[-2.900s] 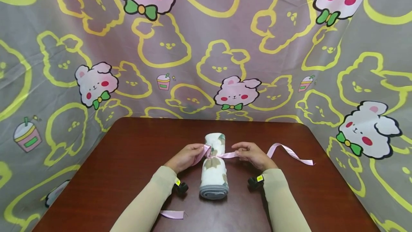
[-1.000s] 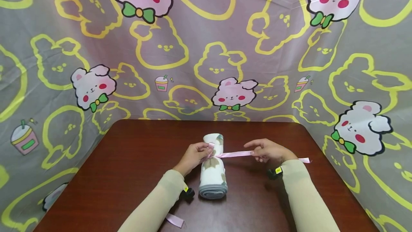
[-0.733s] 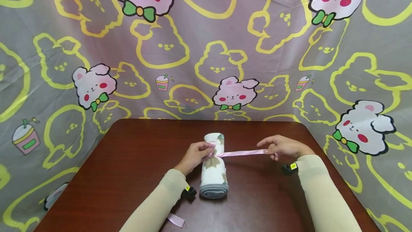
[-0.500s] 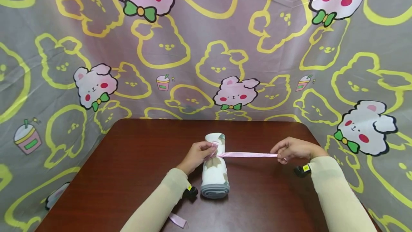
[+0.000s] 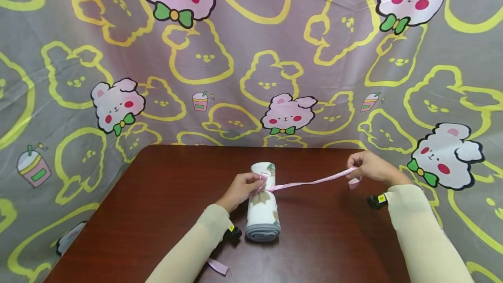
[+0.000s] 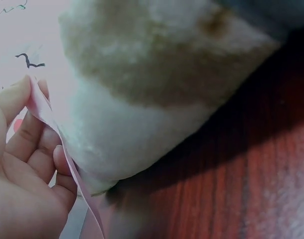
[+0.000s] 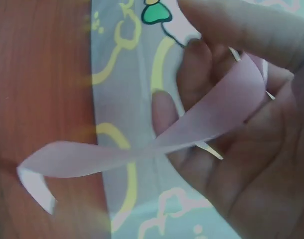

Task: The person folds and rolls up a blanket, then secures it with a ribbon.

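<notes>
A rolled white blanket (image 5: 262,215) with brown and grey-green patches and grey edging lies lengthwise on the table. A pink satin ribbon (image 5: 304,184) cinches its middle. My left hand (image 5: 239,190) pinches the ribbon between thumb and fingers at the roll's left side, a short folded bit standing above the fingertips. Far out to the right, my right hand (image 5: 371,168) pinches the other length, which runs slightly slack from the roll. Below that hand hangs the ribbon's curled tail (image 5: 354,183); the right wrist view shows this ribbon (image 7: 77,159) twisting across the palm.
The dark red-brown table (image 5: 165,195) has rounded far corners. Another ribbon end (image 5: 218,267) pokes out from beneath my left forearm near the front. A grey curtain (image 5: 232,69) with cartoon rabbits surrounds the table on the back and both sides.
My right hand has travelled from beside the roll out to the right, lately rising, drawing the ribbon out. Its tail has left the table. My left hand stays at the roll.
</notes>
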Available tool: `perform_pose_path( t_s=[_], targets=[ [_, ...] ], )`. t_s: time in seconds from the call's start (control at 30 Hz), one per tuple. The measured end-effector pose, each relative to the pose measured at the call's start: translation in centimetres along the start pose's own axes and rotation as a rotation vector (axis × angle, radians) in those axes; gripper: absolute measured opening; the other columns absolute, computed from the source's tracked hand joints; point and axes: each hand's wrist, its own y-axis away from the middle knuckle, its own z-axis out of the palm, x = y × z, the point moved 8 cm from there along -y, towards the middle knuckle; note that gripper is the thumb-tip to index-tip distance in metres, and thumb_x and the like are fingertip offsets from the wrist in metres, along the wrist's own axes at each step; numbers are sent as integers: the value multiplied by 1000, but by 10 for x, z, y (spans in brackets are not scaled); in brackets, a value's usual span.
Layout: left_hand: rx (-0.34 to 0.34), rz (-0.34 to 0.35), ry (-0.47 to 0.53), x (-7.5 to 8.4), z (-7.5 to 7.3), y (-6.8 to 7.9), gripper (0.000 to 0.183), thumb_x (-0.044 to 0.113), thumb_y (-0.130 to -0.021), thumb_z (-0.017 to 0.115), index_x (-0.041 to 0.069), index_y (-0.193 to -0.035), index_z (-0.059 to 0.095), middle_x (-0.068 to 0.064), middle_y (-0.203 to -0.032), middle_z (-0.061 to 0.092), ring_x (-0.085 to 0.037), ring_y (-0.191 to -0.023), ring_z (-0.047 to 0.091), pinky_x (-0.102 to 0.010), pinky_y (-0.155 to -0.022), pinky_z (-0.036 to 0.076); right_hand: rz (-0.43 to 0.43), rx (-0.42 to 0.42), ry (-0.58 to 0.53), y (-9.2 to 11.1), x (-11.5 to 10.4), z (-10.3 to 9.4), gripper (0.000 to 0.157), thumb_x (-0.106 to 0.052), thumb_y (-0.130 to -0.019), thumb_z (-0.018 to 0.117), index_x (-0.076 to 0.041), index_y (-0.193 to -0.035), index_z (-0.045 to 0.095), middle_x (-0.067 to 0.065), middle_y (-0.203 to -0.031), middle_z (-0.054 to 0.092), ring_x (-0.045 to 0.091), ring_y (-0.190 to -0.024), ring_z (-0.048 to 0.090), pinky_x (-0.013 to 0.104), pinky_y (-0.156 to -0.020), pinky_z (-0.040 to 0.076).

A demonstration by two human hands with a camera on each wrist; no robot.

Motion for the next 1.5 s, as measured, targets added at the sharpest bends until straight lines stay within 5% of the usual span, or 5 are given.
perform_pose_path(
  t_s=[0.3,0.57,0.73,1.03,1.5],
  targets=[
    [-27,21,-46,3,1,-2,27,19,-87,75,-2,-105,71,-2,-86,67,-10,-73,59,-24,-64,50,-102,278,231,-20,-44,-34,25,3,-70,81,-4,-72,57,0,-68,52,14,-62,45,28,-51,37],
    [-58,20,-51,5,4,0,27,18,-87,75,-2,-105,72,-3,-90,68,-10,-76,60,-26,-67,52,-168,477,591,-41,-102,-59,24,-5,-68,82,-11,-67,59,9,-79,55,26,-71,47,39,-62,35],
    [-62,21,-51,6,5,0,28,18,-86,76,-2,-105,72,-2,-89,68,-10,-75,60,-25,-67,51,-105,538,694,-50,-129,-63,8,-11,-79,74,-9,-80,66,8,-72,62,32,-69,54,45,-61,39],
    [-54,43,-96,8,5,-2,25,19,-87,75,-1,-101,73,0,-82,66,-8,-70,57,-22,-61,48,-40,494,422,-71,-137,-50,31,-9,-92,49,-1,-117,66,6,-67,68,22,-60,68,33,-59,52],
    [-73,19,-94,6,5,-3,26,21,-86,77,-1,-100,73,-1,-83,67,-10,-72,60,-25,-63,51,-160,350,260,-120,-201,-5,28,-7,-95,50,-3,-117,67,12,-88,71,21,-74,67,33,-63,52]
  ],
)
